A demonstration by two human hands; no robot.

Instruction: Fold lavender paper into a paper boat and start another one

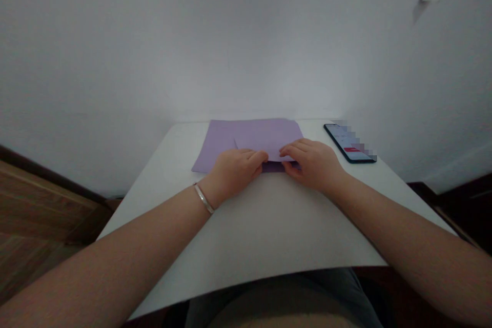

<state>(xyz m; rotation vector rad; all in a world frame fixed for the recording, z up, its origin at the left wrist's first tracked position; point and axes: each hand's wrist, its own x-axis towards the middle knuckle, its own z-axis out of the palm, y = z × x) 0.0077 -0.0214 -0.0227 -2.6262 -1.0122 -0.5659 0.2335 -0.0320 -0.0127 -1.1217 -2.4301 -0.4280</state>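
Purple paper (219, 136) lies flat near the back of the white table. Above its front part is a lighter purple piece of paper (261, 143), its near edge slightly raised over a dark gap. My left hand (238, 169) is closed on the left part of that edge, with thumb and forefinger pinched together; a silver bangle circles the wrist. At the right end, my right hand (313, 161) has curved fingers on top of the paper and the thumb below the edge. Whether the piece is separate or a folded flap, I cannot tell.
A phone (349, 143) with a lit screen lies at the table's right edge. The white table (269, 230) meets a pale wall (246, 51) at the back. Wooden furniture (46, 200) stands low on the left. My lap shows below the table's front edge.
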